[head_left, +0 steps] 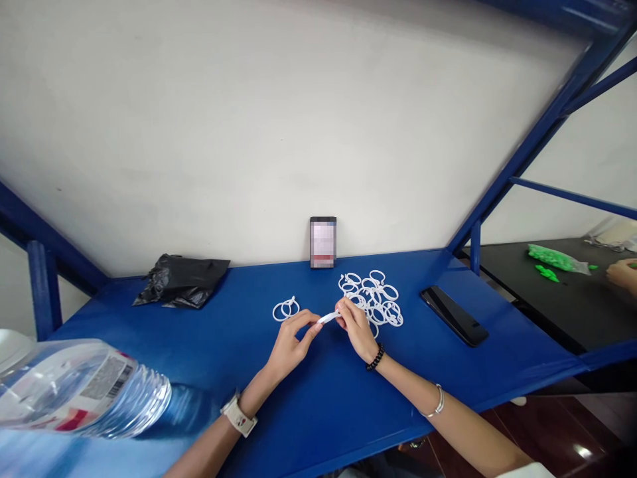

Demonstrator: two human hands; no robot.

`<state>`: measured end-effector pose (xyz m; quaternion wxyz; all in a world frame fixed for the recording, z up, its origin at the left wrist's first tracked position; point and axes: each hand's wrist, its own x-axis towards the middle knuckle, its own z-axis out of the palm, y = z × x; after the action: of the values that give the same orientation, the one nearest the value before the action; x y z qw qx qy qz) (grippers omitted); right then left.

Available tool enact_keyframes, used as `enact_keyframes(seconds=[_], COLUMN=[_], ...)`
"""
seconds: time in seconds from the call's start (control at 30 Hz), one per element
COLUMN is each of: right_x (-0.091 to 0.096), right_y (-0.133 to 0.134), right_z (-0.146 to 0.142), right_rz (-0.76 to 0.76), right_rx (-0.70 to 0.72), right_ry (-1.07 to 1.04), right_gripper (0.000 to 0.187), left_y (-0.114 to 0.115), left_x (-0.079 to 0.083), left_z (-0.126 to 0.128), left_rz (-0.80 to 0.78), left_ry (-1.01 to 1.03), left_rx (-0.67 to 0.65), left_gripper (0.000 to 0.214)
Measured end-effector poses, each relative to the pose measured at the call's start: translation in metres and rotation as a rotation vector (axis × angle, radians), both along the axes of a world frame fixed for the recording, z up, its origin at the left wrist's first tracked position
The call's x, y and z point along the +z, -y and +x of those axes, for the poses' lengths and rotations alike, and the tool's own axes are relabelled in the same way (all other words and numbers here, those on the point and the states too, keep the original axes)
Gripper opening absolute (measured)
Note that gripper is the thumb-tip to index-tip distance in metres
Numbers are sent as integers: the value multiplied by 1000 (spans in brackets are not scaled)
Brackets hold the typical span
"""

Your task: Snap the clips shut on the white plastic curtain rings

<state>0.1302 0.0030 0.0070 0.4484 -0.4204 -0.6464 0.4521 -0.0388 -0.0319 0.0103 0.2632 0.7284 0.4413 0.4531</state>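
Between my two hands, above the blue tabletop [318, 392], is a white plastic ring [328, 318], seen nearly edge-on. My left hand [294, 335] pinches its left end between thumb and fingers. The fingers of my right hand [355, 322] close on its right end and hide part of it. Just beyond my right hand lies a loose pile of similar white rings [378, 312], several with small knobs or loops on the rim. A smaller group of white rings [285, 309] rests on the table to the left, close to my left hand.
A phone [323, 243] leans upright against the wall; another phone [452, 315] lies flat at right. A black plastic bag [182, 280] sits at back left, a large water bottle [94, 388] at front left. Beyond the blue frame, another person's hand [622, 273] is near green pieces [557, 259].
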Motion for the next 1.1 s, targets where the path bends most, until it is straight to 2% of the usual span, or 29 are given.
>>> enact_keyframes(seconds=[0.17, 0.33, 0.5, 0.63, 0.87, 1.1], right_x=[0, 2, 3, 5, 4, 3], right_y=[0, 2, 6, 6, 6, 6], right_z=[-1, -1, -1, 0, 1, 2], right_rz=[-26, -24, 77, 158, 196, 264], right_rx=[45, 84, 111, 123, 144, 121], right_ry=[-41, -79, 35, 104, 118, 178], right_gripper=[43, 41, 38, 35, 32, 28], left_y=[0, 0, 0, -1, -1, 0], left_x=[-1, -1, -3, 0, 3, 5], left_z=[0, 0, 1, 1, 2, 3], left_rz=[24, -61, -187, -254, -245, -234], left_ry=[8, 11, 110, 112, 118, 103], left_rx=[37, 48, 7, -27, -95, -96], left_gripper=[22, 20, 36, 31, 27, 24])
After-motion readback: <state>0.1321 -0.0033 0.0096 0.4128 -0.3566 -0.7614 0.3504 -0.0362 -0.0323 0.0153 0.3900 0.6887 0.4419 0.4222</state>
